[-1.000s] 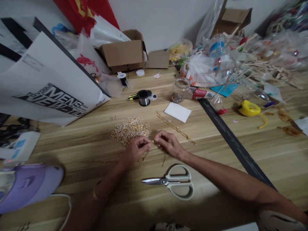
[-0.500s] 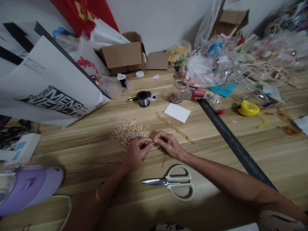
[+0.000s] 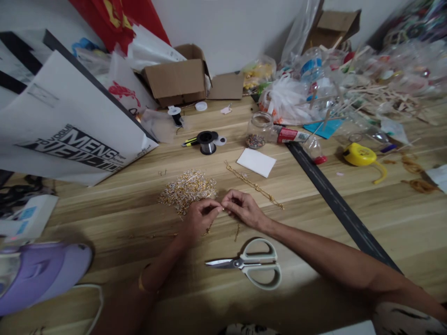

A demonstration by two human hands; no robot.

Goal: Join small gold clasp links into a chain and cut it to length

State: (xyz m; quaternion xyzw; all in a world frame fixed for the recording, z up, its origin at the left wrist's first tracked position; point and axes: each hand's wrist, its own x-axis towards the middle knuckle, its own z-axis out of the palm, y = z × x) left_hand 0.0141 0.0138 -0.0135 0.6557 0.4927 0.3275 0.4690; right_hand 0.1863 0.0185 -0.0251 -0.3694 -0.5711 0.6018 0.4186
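My left hand (image 3: 199, 218) and my right hand (image 3: 245, 210) meet fingertip to fingertip, both pinched. A thin gold chain (image 3: 208, 229) hangs below my left fingers, and a length of it seems to run out left of the wrist along the table. The small gold bit between the fingertips is mostly hidden. Just beyond my left hand lies a heap of gold and clear small pieces (image 3: 186, 188). A short chain piece (image 3: 237, 232) rests below my right hand, and a longer beaded gold chain (image 3: 256, 187) lies beyond it. Open-bladed scissors (image 3: 240, 264) with pale handles lie nearer me.
Past the hands stand a wire spool (image 3: 207, 143), a bead jar (image 3: 258, 131) and a white card (image 3: 256, 162). A yellow tape measure (image 3: 359, 154) sits right of a black strip (image 3: 338, 204). Left are a large paper bag (image 3: 80, 125) and a purple iron (image 3: 45, 274).
The two hands stay pinched together, with only slight finger movement. The chain's far end left of my wrist has shifted a little to the right. The view has moved slightly.
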